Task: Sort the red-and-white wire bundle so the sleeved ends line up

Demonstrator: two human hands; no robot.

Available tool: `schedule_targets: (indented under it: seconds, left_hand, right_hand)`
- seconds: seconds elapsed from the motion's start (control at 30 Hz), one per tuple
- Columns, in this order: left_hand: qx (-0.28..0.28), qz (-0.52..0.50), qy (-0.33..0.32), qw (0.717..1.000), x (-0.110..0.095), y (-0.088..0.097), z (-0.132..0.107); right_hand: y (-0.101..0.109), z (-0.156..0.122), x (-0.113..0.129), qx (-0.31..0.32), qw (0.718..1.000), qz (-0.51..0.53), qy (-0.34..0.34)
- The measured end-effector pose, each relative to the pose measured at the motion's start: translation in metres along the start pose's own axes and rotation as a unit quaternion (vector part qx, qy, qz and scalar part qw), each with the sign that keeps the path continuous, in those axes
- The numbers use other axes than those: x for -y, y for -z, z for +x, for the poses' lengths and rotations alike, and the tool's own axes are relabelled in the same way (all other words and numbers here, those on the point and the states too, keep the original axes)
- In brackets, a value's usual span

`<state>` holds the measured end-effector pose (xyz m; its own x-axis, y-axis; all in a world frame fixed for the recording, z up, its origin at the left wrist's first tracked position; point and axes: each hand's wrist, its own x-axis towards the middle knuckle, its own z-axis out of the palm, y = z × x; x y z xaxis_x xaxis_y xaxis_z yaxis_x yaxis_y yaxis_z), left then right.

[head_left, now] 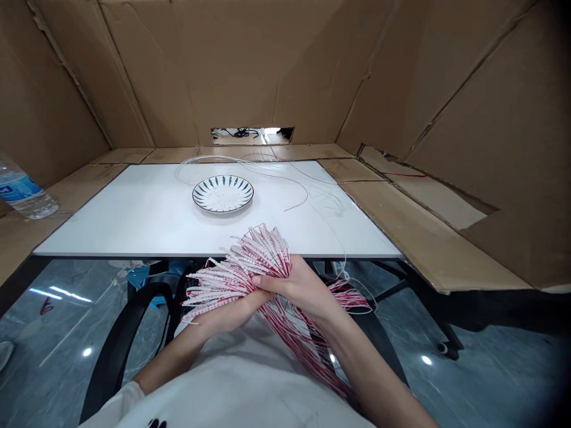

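Note:
Over my lap, at the table's front edge, I hold a thick bundle of thin red-and-white strands [263,252]. Their fanned upper ends look white and bumpy, with red specks; I cannot make out the material. My left hand [234,312] is closed around the bundle's lower left side, its fingers mostly hidden. From the right, my right hand [298,285] grips the bundle, its thumb lying across the strands close to my left hand. Below the hands, the long red strands trail down to the right over my lap, partly behind my right forearm.
A plate [223,193] with blue strokes round its rim sits on the white tabletop [134,214]. Loose clear and red threads [306,190] lie to its right. Cardboard walls [250,71] surround the table. A water bottle [27,190] leans at the left. More red-and-white strands [352,297] hang at the right.

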<state>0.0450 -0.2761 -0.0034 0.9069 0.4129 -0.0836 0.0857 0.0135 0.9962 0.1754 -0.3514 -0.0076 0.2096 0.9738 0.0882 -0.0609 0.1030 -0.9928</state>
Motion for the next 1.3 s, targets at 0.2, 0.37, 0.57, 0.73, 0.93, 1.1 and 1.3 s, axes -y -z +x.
schedule_targets:
  seconds: [0.2,0.37,0.57,0.73,0.93,1.1,1.3]
  left_hand:
    - [0.021,0.063,-0.019,0.998,0.004,-0.001,-0.001]
    - [0.009,0.085,-0.003,0.996,0.020,0.002,0.000]
    - [0.003,0.146,-0.034,0.989,0.021,0.002,0.002]
    - [0.009,0.193,-0.028,0.981,0.016,0.001,0.003]
    - [-0.025,0.288,-0.044,0.956,0.017,0.000,0.003]
    - [-0.023,0.209,-0.063,0.976,0.017,-0.002,0.000]
    - [0.009,0.121,-0.046,0.991,0.012,-0.003,-0.001]
  right_hand:
    - [-0.003,-0.001,0.000,-0.016,0.999,0.037,-0.004]
    - [-0.003,-0.001,0.001,-0.045,0.998,0.038,-0.032]
    - [-0.003,0.000,0.002,-0.065,0.995,0.037,-0.059]
    - [-0.005,0.000,0.004,-0.018,0.999,0.033,-0.013]
    - [-0.006,0.001,-0.002,-0.011,0.999,0.028,-0.018]
    - [-0.005,0.000,-0.004,-0.007,0.999,0.046,-0.027]
    - [-0.005,-0.001,-0.001,-0.013,0.999,0.025,-0.041]
